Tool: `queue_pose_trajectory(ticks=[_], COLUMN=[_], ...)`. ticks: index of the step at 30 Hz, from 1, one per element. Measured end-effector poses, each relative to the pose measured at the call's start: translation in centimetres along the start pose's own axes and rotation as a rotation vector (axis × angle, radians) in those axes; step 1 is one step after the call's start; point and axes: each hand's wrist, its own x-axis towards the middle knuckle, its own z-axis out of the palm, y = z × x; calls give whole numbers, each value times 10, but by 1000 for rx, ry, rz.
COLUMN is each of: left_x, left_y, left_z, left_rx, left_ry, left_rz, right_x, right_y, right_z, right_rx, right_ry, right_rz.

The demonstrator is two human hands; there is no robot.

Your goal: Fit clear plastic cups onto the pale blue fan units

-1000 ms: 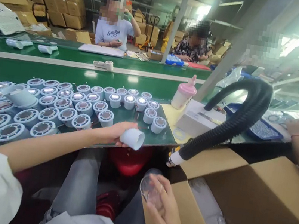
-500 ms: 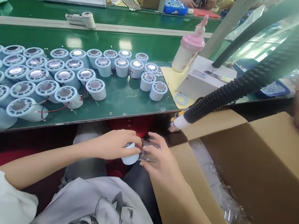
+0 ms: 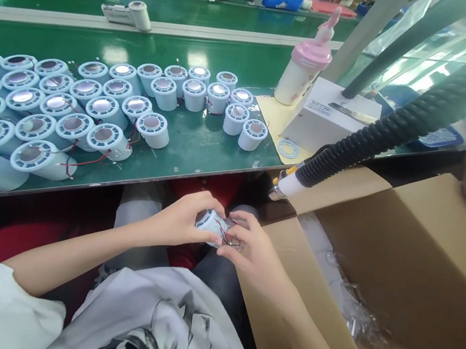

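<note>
Over my lap, my left hand (image 3: 179,219) is closed around a light blue cylindrical housing (image 3: 209,222). Its ringed end with a dark round centre tilts up to the left, and red and dark wires trail from the other end. Facing it, my right hand (image 3: 257,250) has its fingers curved around a clear plastic cup (image 3: 234,225), mostly hidden by the fingers. The wires run toward the cup; how far the housing sits in it I cannot tell. Several similar blue housings (image 3: 154,128) stand or lie on the green bench (image 3: 186,158), some with wires.
An open cardboard box (image 3: 427,288) with clear plastic pieces (image 3: 358,321) is at my right. A black ribbed hose (image 3: 352,149) slants above it. A white box (image 3: 328,119), a pink-lidded cup (image 3: 302,70) and a blue ring (image 3: 288,148) sit on the bench. Other people work nearby.
My left hand has turned the blue housing, so its ringed end and wires now show. The clear cup in my right hand is more covered by fingers. The view has shifted slightly.
</note>
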Motion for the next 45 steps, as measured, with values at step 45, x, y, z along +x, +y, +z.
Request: queue_pose_trajectory(ticks=[45], left_x=[-29], left_y=[-2], left_z=[2], left_rx=[-493], left_ry=[-119], left_rz=[127], right_x=[-26], right_y=[1], right_z=[-15], right_rx=[558], right_ry=[-50], right_rz=[10])
